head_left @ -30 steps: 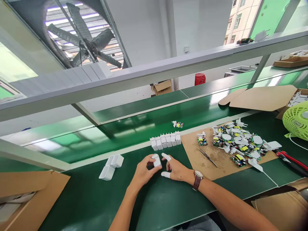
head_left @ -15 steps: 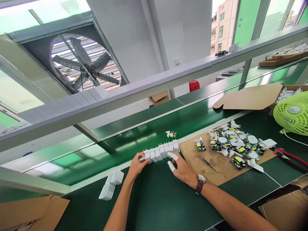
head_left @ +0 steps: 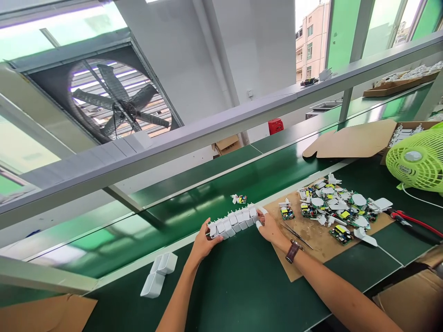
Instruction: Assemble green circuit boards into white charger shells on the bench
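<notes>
A row of white plastic charger housings [head_left: 232, 222] sits side by side on the green bench, with small prongs along its far edge. My left hand [head_left: 205, 240] grips the left end of this row, thumb in front and fingers behind. At the right end, my right hand [head_left: 270, 228] presses in with white-covered fingertips, so the row is clasped between both hands. Left of my left arm stand several loose white housings [head_left: 152, 283]. Just beyond the row lies one circuit board with white parts [head_left: 239, 199].
Right of my hands, brown cardboard [head_left: 296, 272] carries tweezers [head_left: 298, 237] and a pile of circuit boards [head_left: 341, 203]. Red-handled pliers [head_left: 411, 221] and a green fan [head_left: 413, 161] are farther right. A grey rail [head_left: 214, 124] crosses behind; a cardboard box [head_left: 44, 313] is at lower left.
My right hand has moved from the front of the row to its right end and closed on it. My left hand still holds the left end. The view has shifted slightly.
</notes>
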### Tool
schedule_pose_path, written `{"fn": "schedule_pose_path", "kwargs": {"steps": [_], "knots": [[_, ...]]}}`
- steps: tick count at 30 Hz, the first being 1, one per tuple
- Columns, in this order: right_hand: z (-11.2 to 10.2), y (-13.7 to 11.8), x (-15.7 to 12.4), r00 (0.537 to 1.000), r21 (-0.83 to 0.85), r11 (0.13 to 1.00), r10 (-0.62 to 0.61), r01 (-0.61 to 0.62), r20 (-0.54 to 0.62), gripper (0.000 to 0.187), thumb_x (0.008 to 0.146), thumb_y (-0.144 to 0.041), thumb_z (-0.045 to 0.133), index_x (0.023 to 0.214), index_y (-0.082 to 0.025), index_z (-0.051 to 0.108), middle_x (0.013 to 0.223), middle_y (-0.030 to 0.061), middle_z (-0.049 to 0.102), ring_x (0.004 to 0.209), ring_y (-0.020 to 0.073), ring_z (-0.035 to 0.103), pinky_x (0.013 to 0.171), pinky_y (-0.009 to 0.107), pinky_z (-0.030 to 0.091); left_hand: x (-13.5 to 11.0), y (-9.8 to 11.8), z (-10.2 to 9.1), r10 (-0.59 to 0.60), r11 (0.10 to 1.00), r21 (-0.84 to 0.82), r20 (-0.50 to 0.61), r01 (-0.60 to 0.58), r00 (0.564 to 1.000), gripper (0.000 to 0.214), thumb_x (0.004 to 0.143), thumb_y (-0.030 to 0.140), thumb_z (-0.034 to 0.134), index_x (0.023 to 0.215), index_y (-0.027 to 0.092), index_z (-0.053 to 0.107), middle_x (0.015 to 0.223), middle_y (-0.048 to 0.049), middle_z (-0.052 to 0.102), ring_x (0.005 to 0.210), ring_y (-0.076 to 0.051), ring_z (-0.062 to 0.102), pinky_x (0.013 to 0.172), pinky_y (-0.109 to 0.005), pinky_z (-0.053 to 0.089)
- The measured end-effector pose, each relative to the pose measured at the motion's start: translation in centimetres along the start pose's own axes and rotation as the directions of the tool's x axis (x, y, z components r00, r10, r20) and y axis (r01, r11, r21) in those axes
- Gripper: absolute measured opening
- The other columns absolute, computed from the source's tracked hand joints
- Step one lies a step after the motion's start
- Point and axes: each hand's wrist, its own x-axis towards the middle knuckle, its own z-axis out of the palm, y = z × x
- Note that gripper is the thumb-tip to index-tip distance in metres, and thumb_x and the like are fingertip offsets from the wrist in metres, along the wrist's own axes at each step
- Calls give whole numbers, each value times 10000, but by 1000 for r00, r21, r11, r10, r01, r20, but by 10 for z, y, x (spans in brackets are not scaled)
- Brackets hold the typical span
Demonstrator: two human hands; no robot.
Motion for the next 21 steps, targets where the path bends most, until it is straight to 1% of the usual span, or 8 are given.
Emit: {"fn": "schedule_pose_path", "kwargs": {"steps": [4,7,9,11,13,16,19,21], "knots": [[0,0,0,1000,0,1000,-8,8,-2,632,771,-83,519,1397,-169,516,1280,136,691,1175,266,683,1030,466,574,0,3,-3,-19,1000,10,9,19,1000,1175,598,513,904,1565,158,336,1351,-205,598,1310,-377,557,1018,-483,513],[-1,-8,-2,999,-8,999,-31,31,-10,593,771,-82,522,1356,-178,544,1218,119,708,1121,257,697,988,449,596,2,9,-14,-40,999,-18,41,41,998,1240,545,511,935,1568,152,333,1373,-236,594,1304,-391,573,1011,-482,526],[-3,-21,-8,997,-26,998,-56,55,-51,574,796,-94,533,1362,-189,541,1247,119,680,1185,276,654,1054,497,547,8,19,-27,-16,998,-56,28,18,999,1205,548,552,926,1547,169,372,1368,-239,615,1258,-377,619,994,-482,545],[-2,-38,-18,981,-92,983,-170,161,-97,552,855,-113,526,1399,-207,520,1313,125,625,1269,295,582,1128,540,471,19,35,-43,41,997,-69,-43,-43,998,1079,648,652,832,1519,183,402,1367,-229,627,1225,-346,648,987,-484,553],[1,-54,-30,924,-181,916,-376,358,-71,525,913,-107,487,1424,-227,507,1320,122,599,1264,286,557,1123,522,466,33,54,-55,101,994,-38,-115,-106,988,933,779,717,679,1499,184,418,1390,-215,618,1237,-318,643,1004,-483,545],[13,-68,-49,767,-232,732,-627,640,136,516,929,-51,448,1414,-217,508,1187,114,644,1062,253,601,940,423,547,54,82,-55,177,984,43,-60,-174,982,782,843,687,621,1434,187,510,1382,-181,638,1252,-305,631,1027,-468,530],[25,-65,-62,618,-220,583,-683,782,388,477,887,-44,523,1349,-165,539,1092,116,671,920,239,585,783,359,523,76,99,-34,226,961,142,103,-239,969,635,789,606,719,1286,214,664,1327,-139,689,1205,-317,654,1025,-461,527],[28,-58,-66,565,-220,535,-652,816,506,423,872,-74,581,1289,-142,571,1065,117,673,904,233,577,756,341,495,92,105,-16,231,941,205,193,-269,954,562,745,538,769,1212,230,720,1321,-126,701,1212,-338,648,1052,-477,505]]}}
